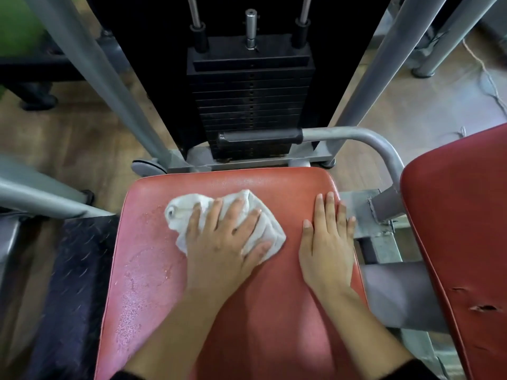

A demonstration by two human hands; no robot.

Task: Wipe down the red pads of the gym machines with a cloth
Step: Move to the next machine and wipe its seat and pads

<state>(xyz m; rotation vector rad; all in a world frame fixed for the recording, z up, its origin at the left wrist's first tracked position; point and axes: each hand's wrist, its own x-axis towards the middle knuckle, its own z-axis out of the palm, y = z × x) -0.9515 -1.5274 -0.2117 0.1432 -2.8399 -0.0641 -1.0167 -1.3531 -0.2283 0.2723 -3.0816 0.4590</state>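
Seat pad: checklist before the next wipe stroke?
1. Cloth pressed flat under left hand, fingers spread: ok.
2. Right hand flat on seat pad, apart from the cloth: ok.
3. Left strip of the pad wiped dry: not ok, droplets show there.
4. Right half of the pad clean: cannot tell.
5. Back pad on the right wiped: cannot tell; tears show near its lower edge.

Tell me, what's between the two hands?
Just a bare strip of red pad. A corner of the white cloth under the left hand pokes toward the right hand without touching it, in the head view.
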